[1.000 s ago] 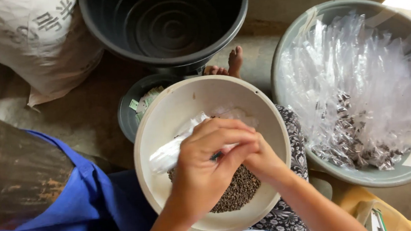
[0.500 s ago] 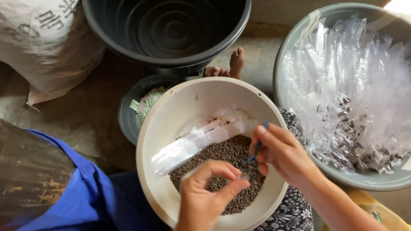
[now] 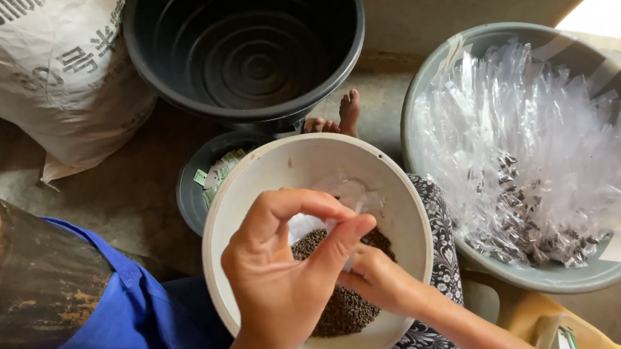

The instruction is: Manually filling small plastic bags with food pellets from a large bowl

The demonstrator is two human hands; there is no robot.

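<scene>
My left hand (image 3: 279, 288) and right hand (image 3: 381, 280) meet over the white bowl (image 3: 253, 194) on my lap, fingers (image 3: 345, 238) pinching a small clear bag (image 3: 342, 198) above the dark seeds (image 3: 343, 308) lying in it.

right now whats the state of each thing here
left hand: raised over the bowl, fingers pinching a small clear plastic bag
right hand: low in the bowl, mostly hidden, grip unclear
white round plastic bowl: part filled with dark seeds
large black plastic tub: empty
grey round basin: heaped with clear packets, some holding seeds
white woven sack: slumped
small dark bowl: holds paper slips
</scene>
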